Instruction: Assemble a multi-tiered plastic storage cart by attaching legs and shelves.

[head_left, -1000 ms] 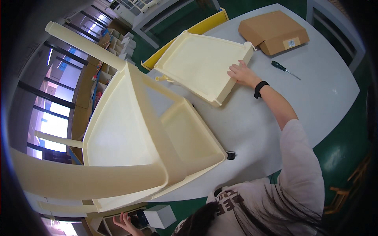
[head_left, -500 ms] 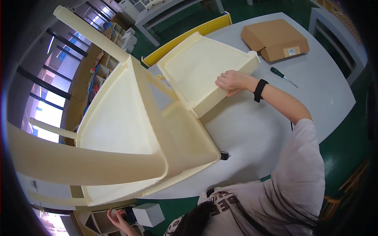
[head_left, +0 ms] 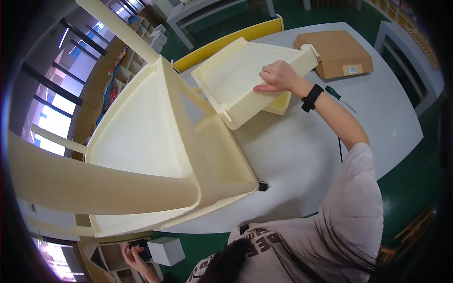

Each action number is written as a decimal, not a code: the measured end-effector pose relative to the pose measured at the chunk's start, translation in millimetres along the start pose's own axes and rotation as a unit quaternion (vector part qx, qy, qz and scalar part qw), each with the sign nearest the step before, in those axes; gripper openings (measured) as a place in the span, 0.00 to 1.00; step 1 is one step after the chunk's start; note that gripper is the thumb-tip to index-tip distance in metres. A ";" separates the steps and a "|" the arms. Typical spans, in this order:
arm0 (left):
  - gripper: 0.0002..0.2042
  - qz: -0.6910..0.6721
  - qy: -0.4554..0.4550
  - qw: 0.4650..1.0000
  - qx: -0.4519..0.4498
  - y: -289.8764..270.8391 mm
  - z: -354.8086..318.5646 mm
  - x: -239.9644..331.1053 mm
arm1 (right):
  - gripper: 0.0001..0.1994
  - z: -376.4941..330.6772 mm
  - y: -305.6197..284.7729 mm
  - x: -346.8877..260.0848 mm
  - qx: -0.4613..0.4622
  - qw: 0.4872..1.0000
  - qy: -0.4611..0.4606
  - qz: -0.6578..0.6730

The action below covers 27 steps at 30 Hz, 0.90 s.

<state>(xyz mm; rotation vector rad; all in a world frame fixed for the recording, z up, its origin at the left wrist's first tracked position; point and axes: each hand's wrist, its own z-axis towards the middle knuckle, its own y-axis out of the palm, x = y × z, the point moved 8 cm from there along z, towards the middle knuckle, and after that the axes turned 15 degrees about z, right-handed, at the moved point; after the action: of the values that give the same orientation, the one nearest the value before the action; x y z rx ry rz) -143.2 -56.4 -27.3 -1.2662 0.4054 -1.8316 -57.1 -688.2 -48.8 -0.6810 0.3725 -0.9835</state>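
My right hand (head_left: 278, 76), with a black band on the wrist, grips a flat cream plastic panel (head_left: 233, 80) and holds it tilted above the round grey table (head_left: 302, 155). A smaller cream part (head_left: 279, 104) shows under the panel's near edge. A large cream plastic furniture piece (head_left: 141, 141) with long bars stands on the table's left side, close to the camera. My left hand (head_left: 133, 254) is low at the bottom left, below the table's edge, closed around a small dark object.
A brown cardboard box (head_left: 337, 52) lies at the table's far side, with a screwdriver (head_left: 337, 96) near it. A yellow board (head_left: 226, 42) stands behind the panel. A white box (head_left: 165, 250) sits on the green floor. Shelves and windows are at the left.
My right hand has pulled the cream panel nearer and raised its edge off the table. The large cream piece now fills more of the view.
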 end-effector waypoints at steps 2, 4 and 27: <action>0.09 0.005 -0.011 1.000 0.008 -2.3 -4.0 0.3 | 0.20 3.0 -6.4 -2.5 0.019 1.000 -0.016 -0.004; 0.07 -0.003 -0.003 1.000 0.004 -2.3 -3.7 1.8 | 0.20 8.2 -15.2 -0.7 0.048 0.999 -0.011 -0.005; 0.07 0.003 0.086 0.995 0.058 2.6 11.8 25.5 | 0.13 -48.7 -189.8 -74.5 0.276 0.956 0.063 -0.079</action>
<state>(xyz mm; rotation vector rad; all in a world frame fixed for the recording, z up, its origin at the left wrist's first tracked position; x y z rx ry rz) -134.9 -75.7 -8.5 -1.0307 0.3908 -1.9372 -243.9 -712.6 43.0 -0.1399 0.1402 -1.2201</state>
